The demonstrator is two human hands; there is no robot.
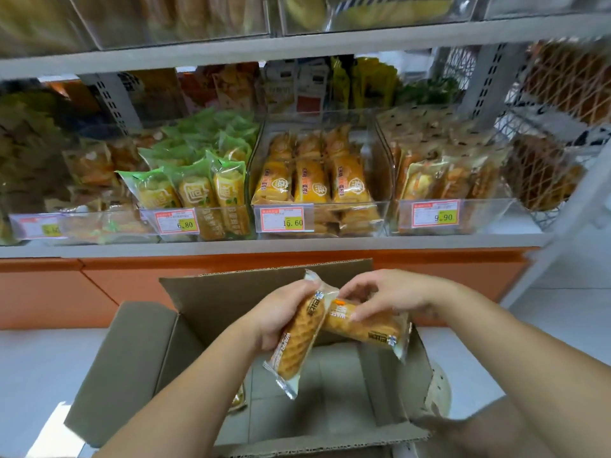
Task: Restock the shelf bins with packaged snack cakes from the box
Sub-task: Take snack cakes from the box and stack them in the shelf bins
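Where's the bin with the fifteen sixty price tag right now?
In the head view, the bin tagged 15.60 sits mid-shelf, between the green-pack bin tagged 6.80 on its left and the bin tagged 9.90 on its right, above the open cardboard box.

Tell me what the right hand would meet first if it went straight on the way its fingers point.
Probably the left waffle pack, gripped by the left hand; the right hand, pinching the right waffle pack, points leftward at it, though depth is unclear.
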